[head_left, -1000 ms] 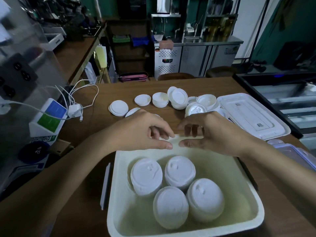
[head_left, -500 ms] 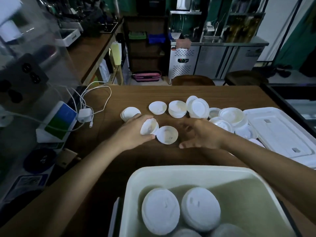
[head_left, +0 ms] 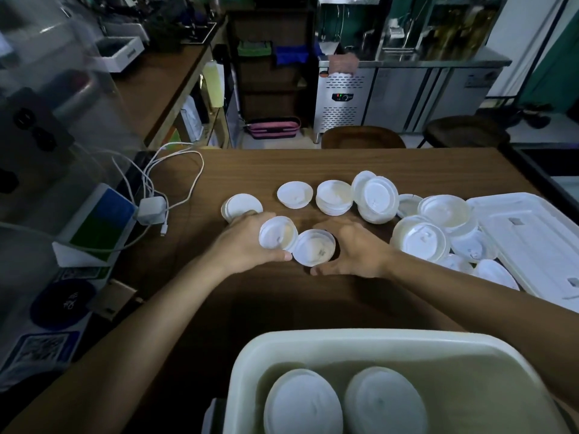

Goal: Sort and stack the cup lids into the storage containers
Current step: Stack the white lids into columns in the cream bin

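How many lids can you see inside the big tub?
2. The left lid and the right lid lie side by side in the tub. The picture's bottom edge cuts the tub off, so more may be hidden.

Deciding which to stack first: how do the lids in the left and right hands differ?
The tilted white plastic lid is pinched between thumb and fingers of the left hand. The flatter white plastic lid has the right hand curled round its rim. Both are round and show hollow undersides.
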